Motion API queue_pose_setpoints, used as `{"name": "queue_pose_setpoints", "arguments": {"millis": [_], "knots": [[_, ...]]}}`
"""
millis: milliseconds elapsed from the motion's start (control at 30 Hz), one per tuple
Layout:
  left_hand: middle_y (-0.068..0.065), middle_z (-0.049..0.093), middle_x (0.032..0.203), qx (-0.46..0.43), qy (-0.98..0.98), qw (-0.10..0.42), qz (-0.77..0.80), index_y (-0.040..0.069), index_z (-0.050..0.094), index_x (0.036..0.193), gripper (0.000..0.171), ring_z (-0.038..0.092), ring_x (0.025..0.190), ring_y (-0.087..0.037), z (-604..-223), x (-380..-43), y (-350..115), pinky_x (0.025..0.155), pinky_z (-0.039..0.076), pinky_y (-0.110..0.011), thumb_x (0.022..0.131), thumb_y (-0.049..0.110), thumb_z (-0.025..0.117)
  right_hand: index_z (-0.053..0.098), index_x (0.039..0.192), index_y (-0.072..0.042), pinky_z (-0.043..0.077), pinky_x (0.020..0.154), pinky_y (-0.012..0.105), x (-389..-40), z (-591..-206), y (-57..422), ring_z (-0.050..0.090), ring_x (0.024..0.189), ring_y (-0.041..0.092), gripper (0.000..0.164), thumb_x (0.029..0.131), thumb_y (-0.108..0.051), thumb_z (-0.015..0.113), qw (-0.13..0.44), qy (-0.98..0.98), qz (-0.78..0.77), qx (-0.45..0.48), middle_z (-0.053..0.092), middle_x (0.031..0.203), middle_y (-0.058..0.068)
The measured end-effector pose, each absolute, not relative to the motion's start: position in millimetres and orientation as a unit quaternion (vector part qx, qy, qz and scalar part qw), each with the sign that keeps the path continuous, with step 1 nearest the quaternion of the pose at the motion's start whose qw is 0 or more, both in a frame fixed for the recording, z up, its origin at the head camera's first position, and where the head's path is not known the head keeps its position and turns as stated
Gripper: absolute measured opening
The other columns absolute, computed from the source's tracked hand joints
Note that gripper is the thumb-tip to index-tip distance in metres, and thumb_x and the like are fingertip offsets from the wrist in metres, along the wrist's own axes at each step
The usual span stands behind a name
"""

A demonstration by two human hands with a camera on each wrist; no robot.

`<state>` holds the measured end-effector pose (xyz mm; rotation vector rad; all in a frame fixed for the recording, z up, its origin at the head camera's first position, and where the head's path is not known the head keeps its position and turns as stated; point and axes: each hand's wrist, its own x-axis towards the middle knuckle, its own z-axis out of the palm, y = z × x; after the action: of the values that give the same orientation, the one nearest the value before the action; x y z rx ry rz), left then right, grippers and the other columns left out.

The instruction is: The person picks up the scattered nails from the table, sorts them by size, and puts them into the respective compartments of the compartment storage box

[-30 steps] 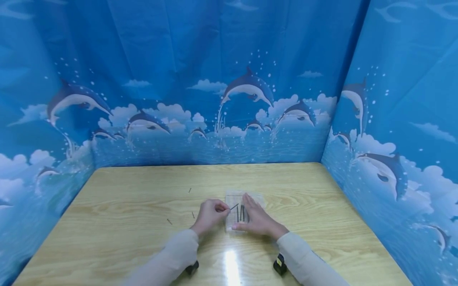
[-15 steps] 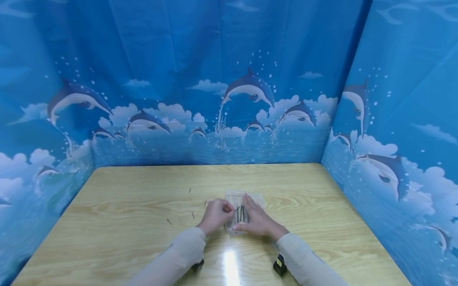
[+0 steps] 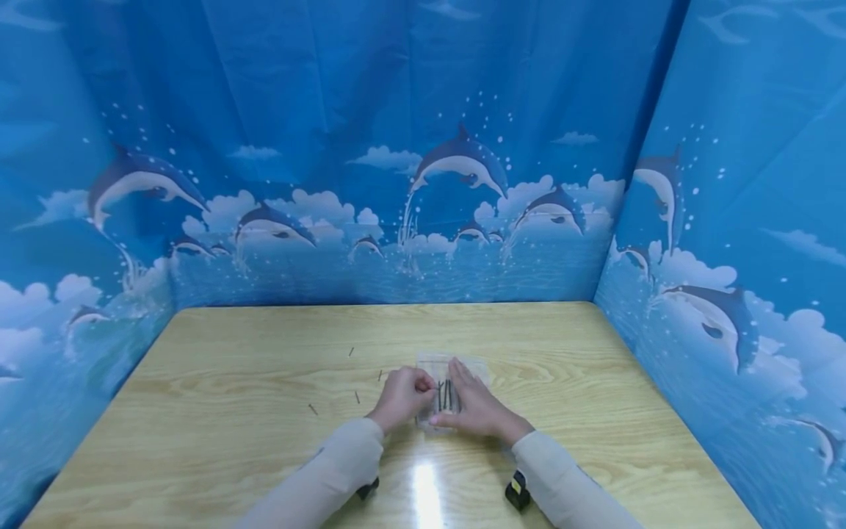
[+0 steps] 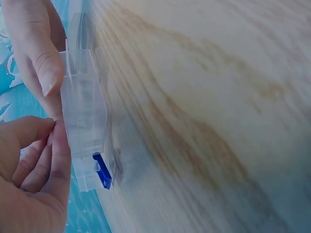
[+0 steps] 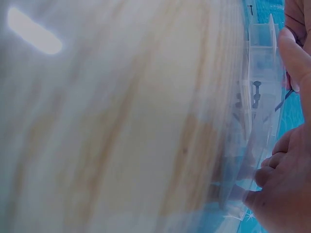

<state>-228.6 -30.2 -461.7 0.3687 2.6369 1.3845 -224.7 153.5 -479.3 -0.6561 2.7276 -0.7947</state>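
Observation:
A clear plastic box (image 4: 83, 114) with compartments sits on the table; several dark screws (image 3: 446, 397) lie inside it. My left hand (image 3: 405, 393) is over the box's left part, pinching a thin dark screw (image 5: 289, 93) between thumb and index finger. Most of that screw is hidden behind the fingers in the head view. My right hand (image 3: 481, 408) grips the box from the right, thumb (image 5: 293, 56) along the near wall and the other fingers across its right part. The right hand hides much of the box there.
Several loose dark screws lie on the wooden table left of the hands, one (image 3: 313, 409) nearest and another (image 3: 351, 352) farthest away. A small blue piece (image 4: 103, 171) shows by the box's far end. Dolphin-printed curtains (image 3: 396, 220) stand behind the table and at its sides.
My left hand has moved right, bringing the pinched screw over the box, then nearly stopped. A loose screw behind it has come into view. The right hand has stayed in place.

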Motion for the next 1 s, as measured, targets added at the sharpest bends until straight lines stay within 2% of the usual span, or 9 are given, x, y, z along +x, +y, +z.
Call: {"name": "queue_pose_setpoints", "arguments": {"millis": [333,667,1000], "knots": [[0.001,0.07,0.082,0.128,0.878,0.067,0.455,0.007,0.072,0.092,0.008,0.063,0.072,-0.008,-459,-228,-32,0.069,0.055,-0.024,0.084,0.007,0.071,0.004,0.15,0.002,0.007,0.117,0.052,-224,-479,153,0.005,0.146,0.033,0.113,0.08,-0.062,0.065,0.117,0.929,-0.274,-0.219,0.001,0.158,0.02],[0.0,0.071,0.088,0.124,0.874,0.067,0.464,0.007,0.072,0.096,0.011,0.065,0.079,-0.011,-458,-228,-37,0.073,0.056,-0.028,0.086,0.011,0.071,0.004,0.151,0.002,0.007,0.117,0.051,-223,-479,153,0.005,0.146,0.033,0.113,0.08,-0.062,0.065,0.115,0.929,-0.276,-0.219,0.001,0.158,0.02],[-0.001,0.071,0.091,0.022,0.88,0.052,0.471,0.009,0.071,0.101,0.017,0.064,0.08,-0.012,-446,-249,-75,0.073,0.056,-0.029,0.085,0.015,0.072,0.004,0.151,0.001,0.007,0.117,0.049,-222,-477,153,0.006,0.146,0.033,0.114,0.079,-0.064,0.064,0.116,0.932,-0.273,-0.209,0.002,0.159,0.019]]}}
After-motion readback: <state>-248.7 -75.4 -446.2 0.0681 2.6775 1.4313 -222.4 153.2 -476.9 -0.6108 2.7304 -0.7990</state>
